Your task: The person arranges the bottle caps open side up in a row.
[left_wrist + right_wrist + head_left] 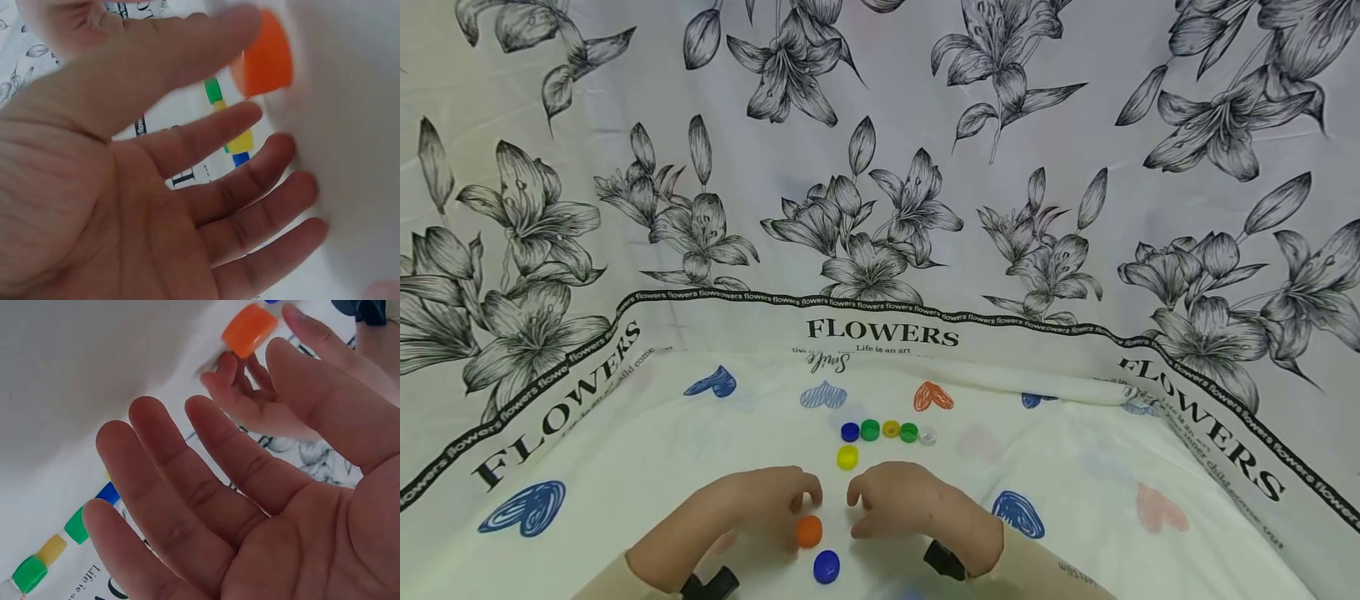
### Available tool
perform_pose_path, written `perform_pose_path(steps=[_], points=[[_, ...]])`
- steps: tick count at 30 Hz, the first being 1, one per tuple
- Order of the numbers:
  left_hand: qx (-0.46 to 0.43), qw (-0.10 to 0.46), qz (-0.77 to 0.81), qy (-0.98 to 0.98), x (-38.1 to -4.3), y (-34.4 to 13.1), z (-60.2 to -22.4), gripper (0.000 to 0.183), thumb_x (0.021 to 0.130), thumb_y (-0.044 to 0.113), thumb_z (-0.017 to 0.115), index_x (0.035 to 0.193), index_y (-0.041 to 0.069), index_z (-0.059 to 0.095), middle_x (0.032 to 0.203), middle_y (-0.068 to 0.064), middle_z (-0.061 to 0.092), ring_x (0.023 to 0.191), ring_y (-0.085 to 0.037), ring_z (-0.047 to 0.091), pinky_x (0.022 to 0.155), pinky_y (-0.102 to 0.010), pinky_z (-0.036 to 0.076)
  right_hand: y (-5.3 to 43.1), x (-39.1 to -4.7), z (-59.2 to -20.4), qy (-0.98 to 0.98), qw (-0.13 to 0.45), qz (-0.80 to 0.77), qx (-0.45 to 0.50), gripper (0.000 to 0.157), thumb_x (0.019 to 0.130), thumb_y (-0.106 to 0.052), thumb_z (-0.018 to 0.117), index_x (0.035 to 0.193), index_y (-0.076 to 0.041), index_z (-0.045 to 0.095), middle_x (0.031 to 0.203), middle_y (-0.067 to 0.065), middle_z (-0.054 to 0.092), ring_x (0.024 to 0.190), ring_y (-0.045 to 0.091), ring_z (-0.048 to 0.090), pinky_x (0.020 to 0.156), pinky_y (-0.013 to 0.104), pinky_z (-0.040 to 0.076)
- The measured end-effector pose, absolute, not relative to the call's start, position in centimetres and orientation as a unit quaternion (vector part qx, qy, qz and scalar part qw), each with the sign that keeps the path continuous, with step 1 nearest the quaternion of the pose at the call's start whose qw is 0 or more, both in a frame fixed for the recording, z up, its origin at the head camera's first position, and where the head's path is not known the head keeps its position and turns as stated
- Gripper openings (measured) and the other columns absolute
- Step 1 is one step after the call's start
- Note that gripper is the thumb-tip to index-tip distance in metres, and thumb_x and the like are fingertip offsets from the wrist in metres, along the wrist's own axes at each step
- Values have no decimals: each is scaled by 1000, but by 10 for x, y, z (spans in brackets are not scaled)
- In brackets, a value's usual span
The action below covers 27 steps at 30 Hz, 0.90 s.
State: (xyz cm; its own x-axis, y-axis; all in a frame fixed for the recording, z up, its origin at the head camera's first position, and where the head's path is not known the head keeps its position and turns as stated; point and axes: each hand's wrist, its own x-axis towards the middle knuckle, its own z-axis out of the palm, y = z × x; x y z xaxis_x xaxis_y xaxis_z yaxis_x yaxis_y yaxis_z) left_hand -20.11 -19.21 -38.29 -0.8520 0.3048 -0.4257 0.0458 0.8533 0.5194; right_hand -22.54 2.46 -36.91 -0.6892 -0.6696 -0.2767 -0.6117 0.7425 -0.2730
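An orange bottle cap (809,532) lies on the white cloth, right beside my left hand (767,500). In the left wrist view that hand's thumb overlaps the cap's edge, while its other fingers are spread and slightly bent. From the right wrist view, the orange cap (250,330) shows in the gap between the left thumb and fingers, not gripped. Across from it, my right hand (898,500) hovers with loosely bent fingers and nothing in its palm. Closer to my body lies a dark blue cap (827,567).
Beyond the hands runs a row of caps: blue (850,432), green (870,430), yellow (891,428), another green (908,432) and a clear one (928,436). A bright yellow cap (847,457) sits just in front of the row. A flower-printed cloth (880,250) hangs behind.
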Motion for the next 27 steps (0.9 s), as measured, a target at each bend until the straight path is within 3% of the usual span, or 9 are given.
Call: perform_pose_path(steps=[5,14,27], points=[[134,202,282,928,-202,-188,-390,36,81,-3,80,108,17,67,92,-1,61,88,-23,57,89,-51,52,21,-226,-370,919,162,-69,-352,22,90,-31,81,108,-20,75,82,-13,61,75,7,54,75,25,49],[214,154,335,905,-202,-183,-411,21,87,6,80,97,20,68,84,9,63,79,-13,58,77,-28,52,6,-219,-392,936,94,-39,-337,8,87,-23,81,92,-16,78,69,-10,57,64,8,50,62,23,45],[204,149,349,902,-200,-176,-418,21,86,3,80,97,18,70,83,11,64,77,-12,59,78,-28,54,8,-218,-395,929,106,-57,-351,5,89,-20,80,92,-17,79,66,-10,55,63,9,49,67,21,44]])
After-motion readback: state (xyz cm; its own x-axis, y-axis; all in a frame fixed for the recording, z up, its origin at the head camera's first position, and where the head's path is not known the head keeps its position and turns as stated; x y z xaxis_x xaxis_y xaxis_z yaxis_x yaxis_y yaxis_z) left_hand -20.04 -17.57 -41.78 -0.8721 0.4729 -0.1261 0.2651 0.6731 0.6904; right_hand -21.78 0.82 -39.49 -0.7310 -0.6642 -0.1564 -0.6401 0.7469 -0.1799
